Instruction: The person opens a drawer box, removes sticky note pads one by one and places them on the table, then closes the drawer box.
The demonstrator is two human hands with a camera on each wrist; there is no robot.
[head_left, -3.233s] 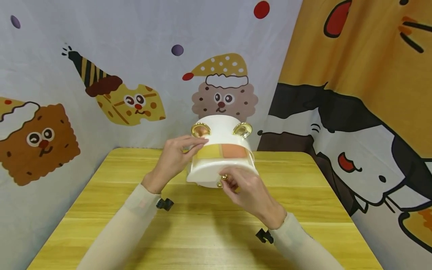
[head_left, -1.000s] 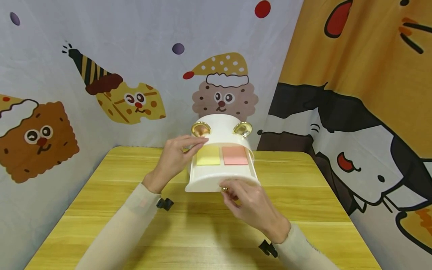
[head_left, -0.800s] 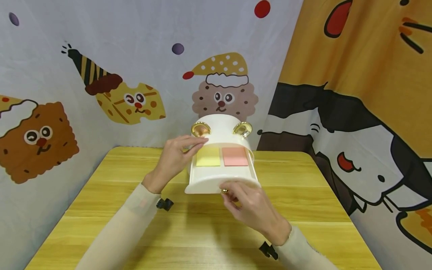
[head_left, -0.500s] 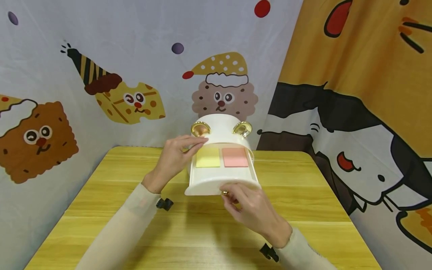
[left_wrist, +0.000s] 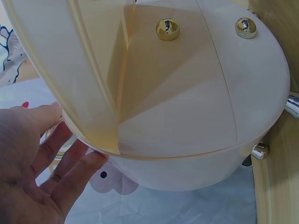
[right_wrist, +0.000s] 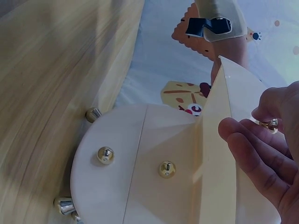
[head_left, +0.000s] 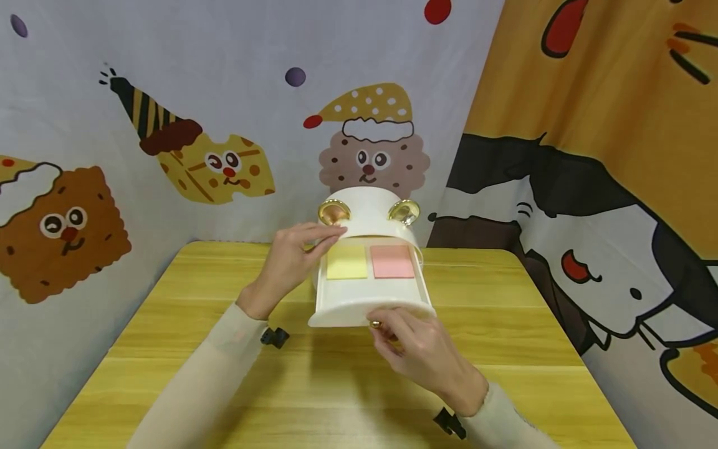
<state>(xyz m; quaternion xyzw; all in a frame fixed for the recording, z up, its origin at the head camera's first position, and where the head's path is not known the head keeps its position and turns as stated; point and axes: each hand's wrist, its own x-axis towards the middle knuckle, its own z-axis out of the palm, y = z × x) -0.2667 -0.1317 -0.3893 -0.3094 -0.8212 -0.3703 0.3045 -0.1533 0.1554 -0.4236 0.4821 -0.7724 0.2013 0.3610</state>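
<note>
A white rounded drawer cabinet point(head_left: 370, 209) with gold ears stands on the table. Its top drawer point(head_left: 367, 290) is pulled well out, showing a yellow sticky-note pad point(head_left: 346, 263) and a pink sticky-note pad point(head_left: 391, 262) side by side. My right hand point(head_left: 423, 346) pinches this drawer's gold knob point(head_left: 376, 323) between thumb and fingers. My left hand point(head_left: 288, 259) touches the cabinet's upper left side near the ear, its fingers fairly straight. In the left wrist view, the fingertips point(left_wrist: 96, 161) lie right at the rim below the drawer.
Two lower drawer fronts with a gold knob point(right_wrist: 167, 169) and another gold knob point(right_wrist: 105, 155) sit flush under the pulled-out drawer. Gold feet point(right_wrist: 64, 205) carry the cabinet on the wooden table point(head_left: 336, 399). A cartoon-print curtain point(head_left: 235, 50) hangs close behind the table and along its sides.
The top drawer has slid farther out toward me with my right hand on its knob, baring both pads fully. My left hand has stayed in place at the cabinet.
</note>
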